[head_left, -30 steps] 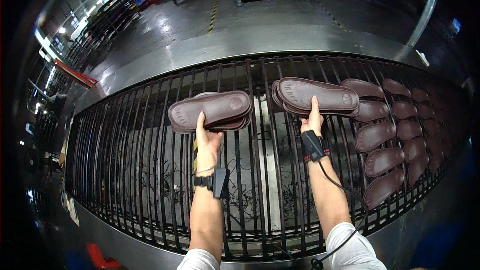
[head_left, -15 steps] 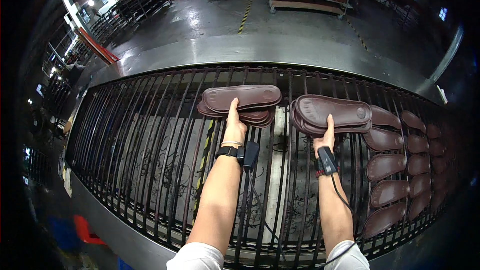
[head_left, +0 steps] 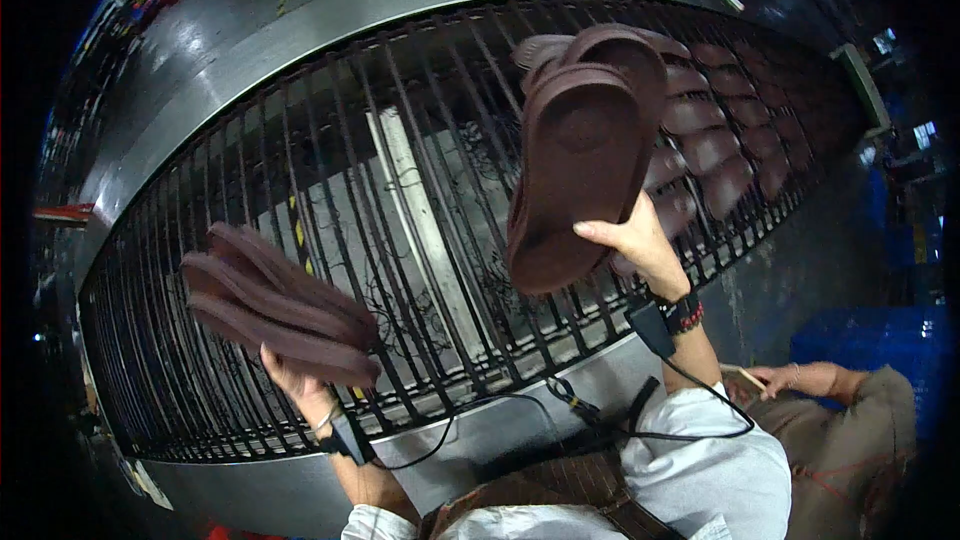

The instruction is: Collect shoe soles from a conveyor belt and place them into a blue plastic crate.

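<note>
My left hand (head_left: 298,385) is closed on a small stack of dark brown insoles (head_left: 280,310), lifted over the rods at the left and tipped so that their edges show. Its fingers are mostly hidden behind the stack. With my right hand (head_left: 645,250) I grip another stack of brown insoles (head_left: 585,160), thumb on top near one end, the rounded heel cups pointing away from me. The two stacks are well apart. More brown insoles (head_left: 720,185) lie in rows on the rods beyond my right hand.
A long bed of dark metal rods (head_left: 330,140) runs across, edged by a metal border (head_left: 420,440). A pale bar (head_left: 420,210) shows beneath the rods. At the lower right is another person in brown (head_left: 850,420), holding a light stick (head_left: 742,376), near a blue bin (head_left: 850,340).
Both stacks have come off the far part of the rods. The left one has moved nearer and tipped on edge; the right one has turned lengthwise. The view has swung right.
</note>
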